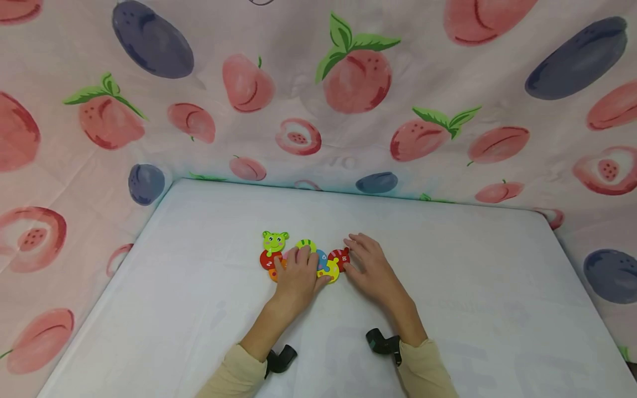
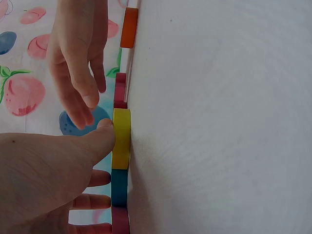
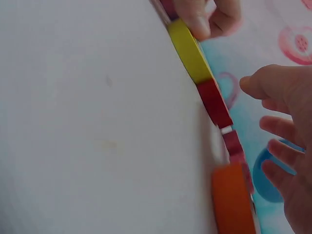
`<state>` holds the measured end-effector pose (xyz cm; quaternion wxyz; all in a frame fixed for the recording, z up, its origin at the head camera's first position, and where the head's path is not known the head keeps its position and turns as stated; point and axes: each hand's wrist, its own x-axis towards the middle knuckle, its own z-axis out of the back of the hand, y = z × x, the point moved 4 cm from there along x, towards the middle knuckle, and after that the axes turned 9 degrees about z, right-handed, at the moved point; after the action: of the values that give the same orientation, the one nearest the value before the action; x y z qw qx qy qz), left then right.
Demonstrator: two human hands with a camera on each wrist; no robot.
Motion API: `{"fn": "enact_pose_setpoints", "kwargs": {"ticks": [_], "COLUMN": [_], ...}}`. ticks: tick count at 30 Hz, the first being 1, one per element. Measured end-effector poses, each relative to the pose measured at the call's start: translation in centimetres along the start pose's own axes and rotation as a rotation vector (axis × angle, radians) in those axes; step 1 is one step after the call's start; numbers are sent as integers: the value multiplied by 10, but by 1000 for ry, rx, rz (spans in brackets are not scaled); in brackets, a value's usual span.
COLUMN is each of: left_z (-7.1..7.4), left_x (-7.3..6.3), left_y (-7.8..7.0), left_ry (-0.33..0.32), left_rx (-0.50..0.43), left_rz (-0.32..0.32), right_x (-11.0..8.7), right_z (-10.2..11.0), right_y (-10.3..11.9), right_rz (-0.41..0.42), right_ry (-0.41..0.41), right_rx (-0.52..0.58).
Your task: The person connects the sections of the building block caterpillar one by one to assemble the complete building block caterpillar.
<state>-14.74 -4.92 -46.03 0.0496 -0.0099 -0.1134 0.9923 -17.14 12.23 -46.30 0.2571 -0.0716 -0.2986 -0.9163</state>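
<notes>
A caterpillar number puzzle (image 1: 328,270) lies flat, its pieces joined in a row. Its green smiling head (image 1: 275,241) stands at the left, above a red piece (image 1: 269,261) marked 2. My left hand (image 1: 297,283) lies over the middle, fingers extended; its thumb touches the yellow piece (image 2: 122,139) and fingertips touch the teal edge (image 2: 119,187). Some pieces are hidden under it. Right of it are a blue piece (image 1: 323,258) and a striped red piece (image 1: 340,257). My right hand (image 1: 376,272) hovers beside that red end, fingers loosely spread, holding nothing.
An orange piece (image 3: 234,200) lies beyond the red end in the right wrist view, hidden in the head view. Everything rests on a white-covered table (image 1: 209,309). A fruit-patterned cloth (image 1: 278,33) hangs behind and to the sides.
</notes>
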Motion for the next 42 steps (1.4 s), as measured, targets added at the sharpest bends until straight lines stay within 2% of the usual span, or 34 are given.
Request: {"fn": "enact_pose_setpoints", "kwargs": {"ticks": [4,10,16,20,29,36,42], "left_z": [1,1,-1,-3,-7,-7,-6], "left_x": [-1,-1,0,1,0,-2,-3], "left_y": [-1,-1,-3,-5,-14,-14,-14], "left_ry": [-9,-9,72,133,185,166,167], "left_rx": [-5,-11,-81,-92,-24,-45,-66], "left_rz": [1,-4,-18,-44,-196,-211,-231], "right_x": [-1,-3,-5,-6,-7,-7,-8], "right_z": [8,11,7,4,3,1,2], "right_y": [-10,-22,-29,-31,-30,-30,-28], "right_rz": [-62,-196,-262,-276,-252,-231,-250], "right_ry": [-36,6,11,8,37,36,11], "right_rx": [19,68,137,145,125,37,-9]}}
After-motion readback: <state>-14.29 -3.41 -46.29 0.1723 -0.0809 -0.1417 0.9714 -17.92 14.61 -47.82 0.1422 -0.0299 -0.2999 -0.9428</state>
